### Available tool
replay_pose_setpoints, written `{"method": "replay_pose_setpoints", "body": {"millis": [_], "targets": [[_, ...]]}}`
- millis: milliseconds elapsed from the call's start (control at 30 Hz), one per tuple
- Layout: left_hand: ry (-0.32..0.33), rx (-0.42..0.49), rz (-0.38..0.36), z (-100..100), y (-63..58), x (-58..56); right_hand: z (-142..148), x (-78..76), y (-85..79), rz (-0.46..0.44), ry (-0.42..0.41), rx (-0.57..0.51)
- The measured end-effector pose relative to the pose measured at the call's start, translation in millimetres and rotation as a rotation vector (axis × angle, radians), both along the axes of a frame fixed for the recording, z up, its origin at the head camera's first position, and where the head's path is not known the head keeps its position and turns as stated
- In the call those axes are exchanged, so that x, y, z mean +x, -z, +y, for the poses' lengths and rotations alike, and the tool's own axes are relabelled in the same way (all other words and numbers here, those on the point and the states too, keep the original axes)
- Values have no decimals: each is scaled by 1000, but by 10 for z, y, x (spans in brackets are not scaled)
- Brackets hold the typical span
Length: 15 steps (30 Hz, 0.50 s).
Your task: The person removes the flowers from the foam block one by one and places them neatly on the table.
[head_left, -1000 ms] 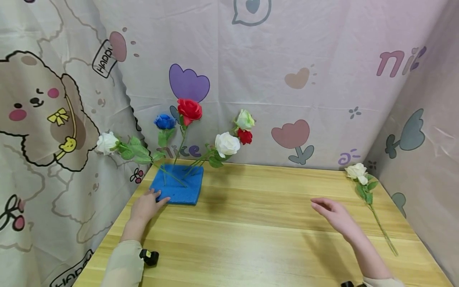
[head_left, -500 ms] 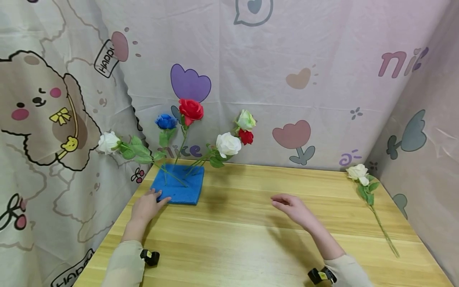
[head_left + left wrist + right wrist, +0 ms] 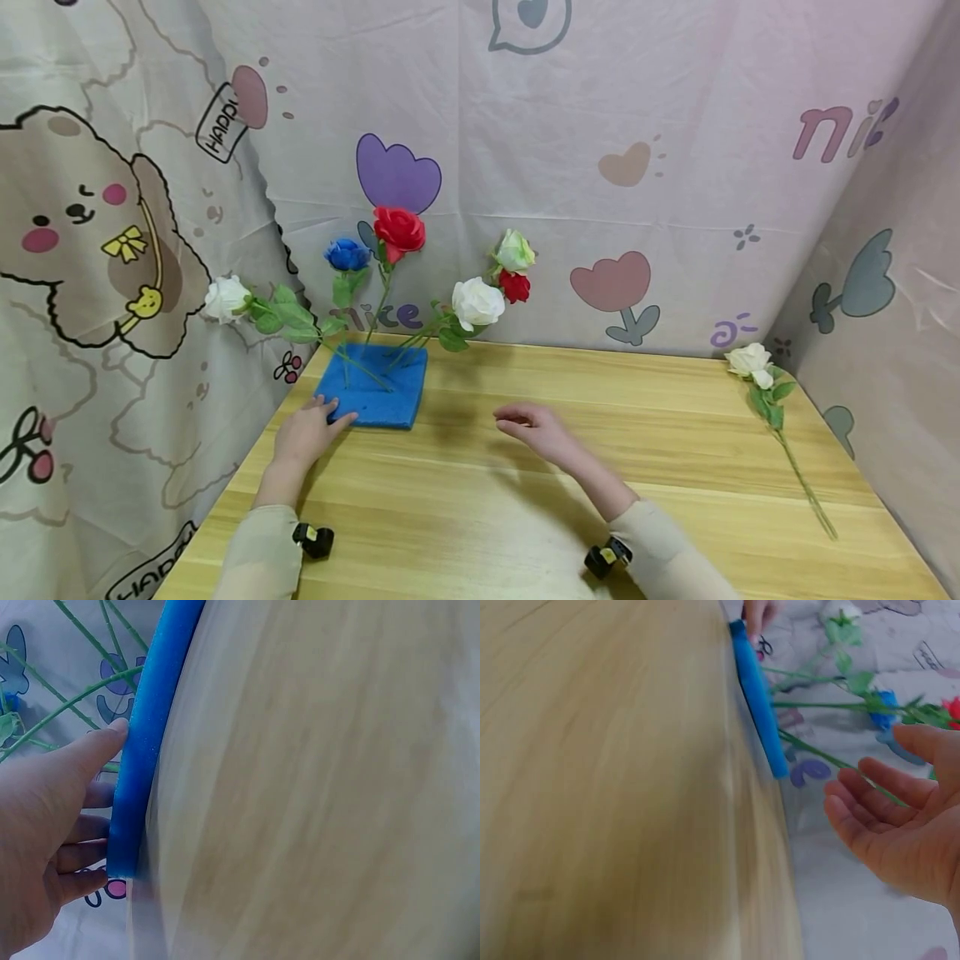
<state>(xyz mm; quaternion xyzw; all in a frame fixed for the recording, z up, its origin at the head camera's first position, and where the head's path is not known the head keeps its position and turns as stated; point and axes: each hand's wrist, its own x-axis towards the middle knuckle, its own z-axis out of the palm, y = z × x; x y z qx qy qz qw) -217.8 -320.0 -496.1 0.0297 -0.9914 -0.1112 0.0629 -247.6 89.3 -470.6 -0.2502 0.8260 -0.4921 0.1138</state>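
A blue foam board (image 3: 393, 408) lies at the left of the table with several artificial roses stuck in it. My left hand (image 3: 303, 433) rests on the board's near left corner, thumb and fingers spread and pressing on it, as the left wrist view shows. Out over the table, right of the board, my right hand (image 3: 536, 429) holds nothing; its fingers are loosely bent in the right wrist view. Among the roses are a large red rose (image 3: 400, 231), a blue rose (image 3: 347, 254), a white rose leaning left (image 3: 227, 299), another white rose (image 3: 477, 303) and a pale green rose (image 3: 514, 250).
A single white rose (image 3: 748, 361) with a long stem lies at the table's right side. A small red rose (image 3: 515, 286) sits below the pale green one. Printed curtains (image 3: 675, 100) hang behind and beside the wooden table (image 3: 450, 517).
My right hand has moved left across the table, from near the lone white rose toward the blue foam board. The left hand and the board have stayed put.
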Motion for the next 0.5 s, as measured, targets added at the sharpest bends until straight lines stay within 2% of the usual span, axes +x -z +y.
{"method": "replay_pose_setpoints", "body": {"millis": [300, 500], "targets": [[0, 2, 7, -17, 16, -9, -522, -160, 80, -21, -55, -38], [0, 7, 6, -26, 45, -13, -837, -265, 155, -113, -64, -102]]}}
